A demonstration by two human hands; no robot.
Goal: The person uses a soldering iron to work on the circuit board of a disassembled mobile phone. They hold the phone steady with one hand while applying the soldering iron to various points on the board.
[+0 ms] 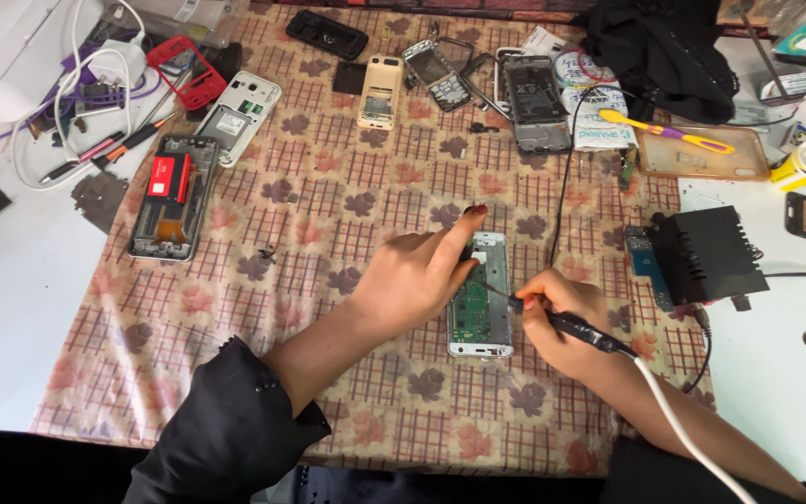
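Down at the bottom edge, a black sleeve fills the lower left of the frame, and from it the left hand reaches up to the middle, fingers curled on the left edge of an opened phone with the forefinger stretched straight out along its upper left corner. That phone lies flat on the checked leaf-print cloth, just right of centre, its green circuit board bare in the lower half. From the lower right comes the right hand, fingers pressed together around a black-handled soldering iron, held like a pen, its thin tip reaching onto the board. A white cable runs from the handle down to the lower right corner. Just right of that hand sits a black finned box on the cloth's edge. Further up, well apart from the hands, lie more phone bodies: a grey frame with a red part at centre left, a white shell above it, a cream handset at top centre, and a dark stripped frame to its right. A yellow toothbrush rests on a clear case at upper right.
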